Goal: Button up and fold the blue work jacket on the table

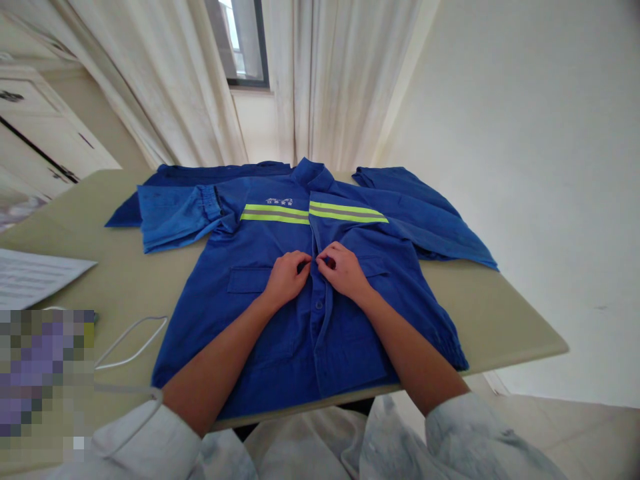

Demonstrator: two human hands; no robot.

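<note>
A blue work jacket lies front up on the table, its collar away from me. Yellow-green and grey reflective stripes cross its chest, with small white lettering above the left one. My left hand pinches the front placket from the left. Opposite it, my right hand pinches the placket's other edge, the fingertips of both nearly meeting. Whatever button lies between the fingers is hidden. Below the hands a round button shows on the placket, and the lower front edges lie loosely over each other.
Another dark blue garment lies behind the jacket. On the left of the table are a printed paper sheet, a white cable and a blurred-out item. Curtains hang beyond; a wall stands right.
</note>
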